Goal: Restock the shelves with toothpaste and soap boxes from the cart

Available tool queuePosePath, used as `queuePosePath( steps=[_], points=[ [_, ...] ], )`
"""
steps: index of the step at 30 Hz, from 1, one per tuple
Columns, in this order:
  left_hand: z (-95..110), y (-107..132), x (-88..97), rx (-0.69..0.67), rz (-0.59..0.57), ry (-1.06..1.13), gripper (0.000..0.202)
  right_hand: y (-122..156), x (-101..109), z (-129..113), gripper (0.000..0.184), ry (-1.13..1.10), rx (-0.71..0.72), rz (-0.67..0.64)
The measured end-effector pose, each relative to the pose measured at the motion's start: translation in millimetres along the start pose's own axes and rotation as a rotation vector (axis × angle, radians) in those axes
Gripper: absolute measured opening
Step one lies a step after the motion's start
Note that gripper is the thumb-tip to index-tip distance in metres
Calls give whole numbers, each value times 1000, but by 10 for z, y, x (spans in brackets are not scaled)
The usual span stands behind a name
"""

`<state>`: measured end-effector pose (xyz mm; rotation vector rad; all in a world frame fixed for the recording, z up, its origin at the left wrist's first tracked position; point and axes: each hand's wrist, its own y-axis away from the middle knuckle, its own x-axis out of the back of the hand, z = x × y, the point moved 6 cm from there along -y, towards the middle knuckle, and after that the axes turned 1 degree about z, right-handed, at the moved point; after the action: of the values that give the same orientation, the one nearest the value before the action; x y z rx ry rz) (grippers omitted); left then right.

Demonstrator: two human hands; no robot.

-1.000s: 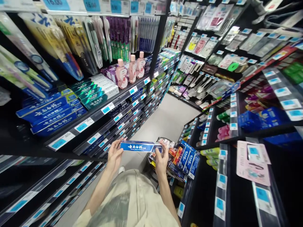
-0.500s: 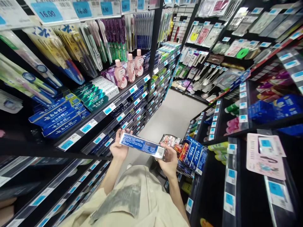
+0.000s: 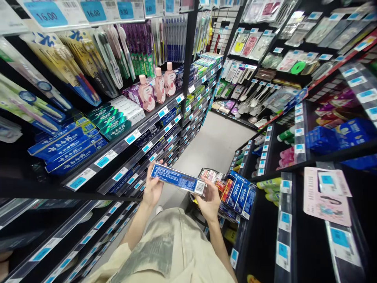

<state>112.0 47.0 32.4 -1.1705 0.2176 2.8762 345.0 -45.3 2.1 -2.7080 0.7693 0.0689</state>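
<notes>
Between my two hands I hold a long blue and white toothpaste box (image 3: 178, 179) over the aisle. Small print covers the side turned to me, and a barcode shows at its right end. My left hand (image 3: 153, 188) grips the left end, its thumb on the near edge. Around the right end my right hand (image 3: 209, 198) is closed, with part of its fingers hidden behind the box. Just beyond that hand is a cart or basket (image 3: 203, 173) piled with blue, red and pink boxes, among them blue toothpaste boxes (image 3: 240, 194).
On the left shelf lie blue toothpaste boxes (image 3: 67, 147), green boxes (image 3: 113, 118) and three pink bottles (image 3: 159, 85), below hanging toothbrushes (image 3: 141, 47). Shelves with price tags line the right, where a pink card (image 3: 326, 196) sticks out. Grey floor (image 3: 215, 137) runs between them.
The view has shifted slightly. Both hands keep hold of the toothpaste box, which stays at almost the same place and angle.
</notes>
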Motion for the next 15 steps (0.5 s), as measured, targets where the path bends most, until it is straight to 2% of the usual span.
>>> queuePosePath(
  steps=[3,5,10,15],
  points=[
    [39,90,177,-33,86,-56,73,-100,-168,55,76,-81,-84,-111],
    [68,151,312,-56,119,-17,76,-147,-295,92,82,-143,-126,-165],
    [212,250,627,-205,259,126,88,-15,-689,141,65,-220,-204,-382],
    [342,252,664,-246,264,200,91,100,-816,88,57,-255,-171,-397]
  ],
)
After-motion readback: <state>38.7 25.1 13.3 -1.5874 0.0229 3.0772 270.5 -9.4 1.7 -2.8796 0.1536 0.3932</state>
